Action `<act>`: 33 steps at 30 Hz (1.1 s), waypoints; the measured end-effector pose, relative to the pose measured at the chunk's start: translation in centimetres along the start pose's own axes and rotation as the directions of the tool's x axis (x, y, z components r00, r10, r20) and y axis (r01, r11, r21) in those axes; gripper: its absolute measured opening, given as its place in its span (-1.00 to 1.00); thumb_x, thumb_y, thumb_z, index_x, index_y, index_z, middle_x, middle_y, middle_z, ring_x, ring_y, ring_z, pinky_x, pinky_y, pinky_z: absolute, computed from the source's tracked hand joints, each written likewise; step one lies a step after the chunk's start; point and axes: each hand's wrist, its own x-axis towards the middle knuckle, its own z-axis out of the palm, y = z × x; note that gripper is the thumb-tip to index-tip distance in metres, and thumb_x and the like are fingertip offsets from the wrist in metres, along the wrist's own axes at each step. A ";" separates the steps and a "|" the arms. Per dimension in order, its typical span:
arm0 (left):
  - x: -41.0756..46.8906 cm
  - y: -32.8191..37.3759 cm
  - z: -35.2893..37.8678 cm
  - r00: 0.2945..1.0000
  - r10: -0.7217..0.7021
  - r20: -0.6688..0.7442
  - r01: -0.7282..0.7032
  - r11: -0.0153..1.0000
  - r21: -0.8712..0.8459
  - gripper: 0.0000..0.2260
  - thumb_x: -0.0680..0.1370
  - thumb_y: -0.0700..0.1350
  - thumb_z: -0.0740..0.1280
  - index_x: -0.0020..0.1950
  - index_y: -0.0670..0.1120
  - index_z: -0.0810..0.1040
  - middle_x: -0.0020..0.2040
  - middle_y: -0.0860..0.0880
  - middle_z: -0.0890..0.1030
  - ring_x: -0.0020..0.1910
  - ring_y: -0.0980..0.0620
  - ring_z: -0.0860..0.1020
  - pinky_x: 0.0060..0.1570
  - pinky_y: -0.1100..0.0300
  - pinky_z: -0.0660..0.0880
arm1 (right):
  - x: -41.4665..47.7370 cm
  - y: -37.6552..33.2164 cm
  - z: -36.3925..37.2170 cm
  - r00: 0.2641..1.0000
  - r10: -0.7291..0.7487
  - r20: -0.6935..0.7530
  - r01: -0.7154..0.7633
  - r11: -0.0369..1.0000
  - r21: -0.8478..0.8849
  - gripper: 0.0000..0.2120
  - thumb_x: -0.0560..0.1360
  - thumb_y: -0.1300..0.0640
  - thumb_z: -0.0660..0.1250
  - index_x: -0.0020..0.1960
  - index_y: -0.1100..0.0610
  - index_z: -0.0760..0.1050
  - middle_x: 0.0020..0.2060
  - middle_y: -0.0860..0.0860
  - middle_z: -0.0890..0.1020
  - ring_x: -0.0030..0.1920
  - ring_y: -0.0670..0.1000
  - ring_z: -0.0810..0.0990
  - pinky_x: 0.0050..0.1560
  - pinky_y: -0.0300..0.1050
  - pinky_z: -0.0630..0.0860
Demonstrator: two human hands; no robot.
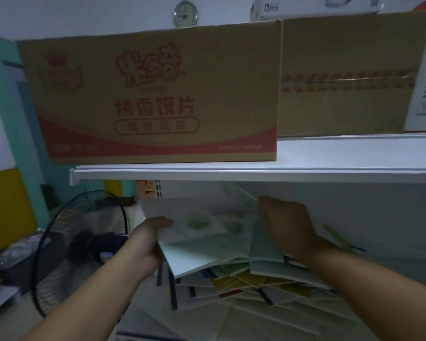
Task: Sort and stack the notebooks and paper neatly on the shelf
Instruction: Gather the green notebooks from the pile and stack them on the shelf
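Observation:
A messy pile of notebooks and paper lies fanned out on the lower shelf, with white, yellow and dark-edged covers. On top sit several pale green notebooks. My left hand grips the left edge of the topmost one, thumb on its cover. My right hand reaches over the pile and pinches the far corner of a pale green notebook, tilting it up. The pile's far part is dim under the upper shelf.
The white upper shelf board hangs low over the pile and carries a large printed cardboard box and a plain one. A black standing fan stands close on the left. A green pencil-like stick lies at the right.

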 end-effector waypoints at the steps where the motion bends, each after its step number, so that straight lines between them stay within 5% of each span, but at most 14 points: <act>1: -0.1 -0.3 0.7 1.000 0.015 0.003 -0.015 1.000 -0.012 -0.74 0.57 -0.23 0.21 0.26 -0.13 0.47 0.10 -0.28 0.59 0.03 -0.27 0.57 0.08 -0.18 0.49 | 0.2 -1.1 -0.8 0.999 -0.013 0.035 0.014 1.000 -0.009 -0.94 0.40 0.17 0.29 -0.16 0.10 0.54 -0.37 0.03 0.62 -0.41 0.12 0.62 -0.45 -0.09 0.53; 4: 0.1 -1.3 2.8 0.999 0.040 -0.034 -0.041 0.998 -0.042 -0.72 0.55 -0.02 0.30 0.21 -0.10 0.50 0.07 -0.22 0.65 0.05 -0.23 0.60 0.00 -0.13 0.54 | 0.2 -5.5 -2.0 0.995 -0.038 0.098 0.021 0.987 0.162 -0.86 0.56 0.06 0.18 -0.02 0.02 0.51 -0.16 0.04 0.62 -0.17 0.12 0.62 -0.24 -0.10 0.49; 7: 0.6 -2.3 3.3 0.995 0.059 -0.081 -0.063 0.997 -0.054 -0.60 0.49 0.11 0.35 0.24 -0.07 0.50 0.03 -0.18 0.68 0.02 -0.22 0.63 -0.12 -0.10 0.56 | 0.1 -7.9 -1.4 0.978 -0.208 -0.014 0.208 0.976 0.055 -0.95 0.32 0.17 0.40 -0.29 0.12 0.55 -0.50 0.09 0.57 -0.57 0.13 0.48 -0.54 -0.23 0.23; 11: 0.9 -2.8 2.4 0.997 0.010 -0.081 -0.018 0.996 -0.091 -0.60 0.50 0.22 0.26 0.14 -0.05 0.52 -0.02 -0.19 0.68 -0.01 -0.22 0.62 -0.08 -0.10 0.55 | -0.9 -7.5 -0.6 0.947 -0.304 0.104 0.304 0.952 0.009 -0.89 0.39 0.07 0.42 -0.18 0.09 0.55 -0.45 0.03 0.56 -0.60 0.05 0.37 -0.55 -0.26 0.10; 14: 1.2 -3.2 2.1 0.995 0.081 -0.059 -0.080 0.997 0.022 -0.70 0.52 -0.16 0.30 0.25 -0.13 0.48 -0.08 -0.19 0.66 -0.12 -0.21 0.63 -0.28 0.00 0.55 | -1.5 -7.2 -0.7 0.932 -0.317 0.177 0.284 0.940 0.191 -0.76 0.55 -0.08 0.20 0.02 0.04 0.54 -0.16 0.05 0.63 -0.21 0.10 0.59 -0.31 -0.12 0.40; 17: 0.9 -2.5 1.3 0.998 0.064 -0.021 -0.064 0.998 -0.019 -0.66 0.45 -0.28 0.26 0.22 -0.17 0.48 -0.09 -0.22 0.64 -0.15 -0.22 0.62 -0.28 -0.01 0.55 | -2.6 -5.7 -1.4 0.946 -0.198 0.255 0.041 0.857 0.513 -0.69 0.54 -0.11 0.22 0.23 -0.06 0.51 0.16 -0.09 0.60 0.11 -0.08 0.57 0.10 -0.12 0.52; 19: 1.0 -1.5 0.1 1.000 0.021 -0.023 -0.023 0.998 -0.065 -0.78 0.50 -0.26 0.23 0.13 -0.13 0.51 -0.12 -0.22 0.64 -0.13 -0.23 0.60 -0.19 -0.05 0.53 | -3.5 -3.5 -1.5 0.966 -0.114 0.233 -0.007 0.886 0.464 -0.51 0.50 -0.13 0.29 0.40 -0.09 0.35 0.37 -0.23 0.36 0.35 -0.20 0.35 0.35 -0.25 0.33; 22: 1.5 -0.3 -1.6 0.998 0.035 -0.051 -0.036 0.999 -0.035 -0.80 0.52 -0.22 0.23 0.12 -0.12 0.53 -0.18 -0.20 0.66 -0.16 -0.20 0.59 -0.18 -0.02 0.51 | -4.4 -0.6 -0.9 0.873 -0.041 0.486 -0.101 0.960 0.262 -0.33 0.49 -0.22 0.25 0.50 -0.15 0.05 0.41 -0.34 0.04 0.43 -0.26 0.03 0.43 -0.31 0.03; 29: 1.5 0.8 -2.3 0.998 0.058 -0.009 -0.058 0.998 0.040 -0.86 0.53 -0.22 0.20 -0.08 -0.14 0.56 -0.40 -0.12 0.66 -0.49 -0.08 0.62 -0.23 0.10 0.48 | -3.9 -0.1 -0.1 0.828 0.046 0.559 -0.169 0.971 0.171 -0.50 0.57 -0.10 0.19 0.48 -0.13 0.18 0.46 -0.15 0.25 0.43 -0.06 0.26 0.35 -0.26 0.21; 33: 2.1 1.7 -3.1 0.992 0.121 -0.017 -0.121 0.992 0.045 -0.67 0.53 -0.27 0.19 -0.38 -0.17 0.62 -0.55 -0.09 0.58 -0.62 -0.03 0.55 -0.62 0.28 0.46 | -2.5 -0.7 -1.6 0.869 0.135 0.476 -0.187 0.980 0.063 -0.59 0.61 -0.04 0.13 0.44 -0.11 0.27 0.42 -0.05 0.36 0.37 0.02 0.37 0.30 -0.19 0.30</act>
